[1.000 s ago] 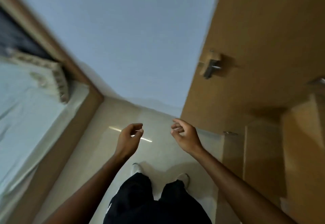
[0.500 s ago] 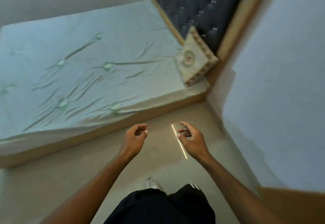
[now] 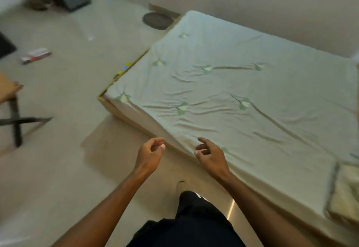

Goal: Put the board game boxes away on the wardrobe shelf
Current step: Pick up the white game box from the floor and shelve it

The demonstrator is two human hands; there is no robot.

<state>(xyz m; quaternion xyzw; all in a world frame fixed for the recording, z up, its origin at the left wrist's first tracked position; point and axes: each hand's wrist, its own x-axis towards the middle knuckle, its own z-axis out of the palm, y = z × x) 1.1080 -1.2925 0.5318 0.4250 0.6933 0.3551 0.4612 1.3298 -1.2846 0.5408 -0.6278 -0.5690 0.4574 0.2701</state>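
While both hands hang empty in front of the person, nothing of the task shows as finished from where I stand: no wardrobe or shelf is in sight, so I cannot say whether any box is already put away. The left hand (image 3: 150, 154) is loosely curled, fingertips close to the thumb but holding nothing; the right hand (image 3: 210, 154) is half open, fingers spread and slack, also bare.

Taking the bed (image 3: 233, 95) as the landmark: the right hand hovers over its near edge, the left just off that edge above the floor (image 3: 64, 169). A red and white board game box (image 3: 36, 55) lies flat on the floor well beyond the bed's foot corner, far from either hand and off to the left. Something small and colourful, a second item (image 3: 124, 69), is wedged in the gap along the foot of the bed, between mattress and frame; it is too blurred to call a game box with confidence. It is nearer than the red box but also well apart from both hands.

My judgement is that fetching is the step at hand, with at least one box left to collect and carry to the wardrobe.
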